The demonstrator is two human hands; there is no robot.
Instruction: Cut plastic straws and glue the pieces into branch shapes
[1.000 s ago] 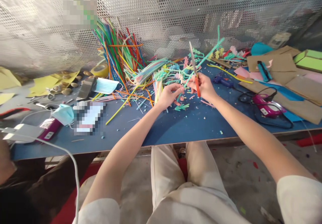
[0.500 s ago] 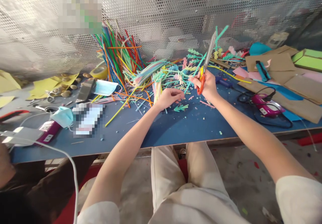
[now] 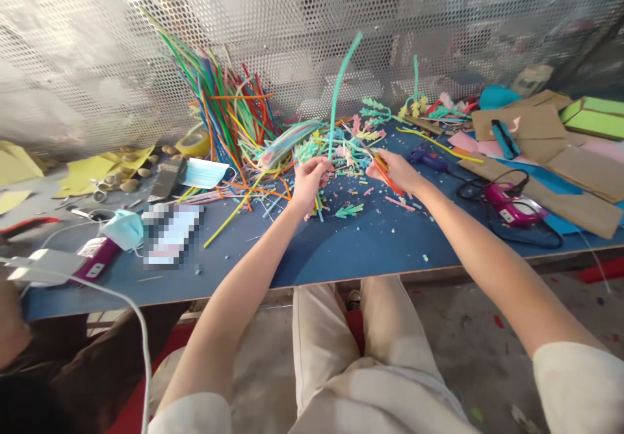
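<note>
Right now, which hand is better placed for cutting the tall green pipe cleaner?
Probably the right hand: it holds the orange-handled scissors, close beside the left hand, which grips the green pipe cleaner near its lower end, pointing upward.

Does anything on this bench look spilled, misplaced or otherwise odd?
Yes, mildly. Small clippings are strewn across the blue tabletop, like unswept offcuts. A crumpled face mask lies by the purple power strip, and a flatter mask near the bunched stems; both seem out of place among craft materials. Nothing looks clearly damaged.
</note>
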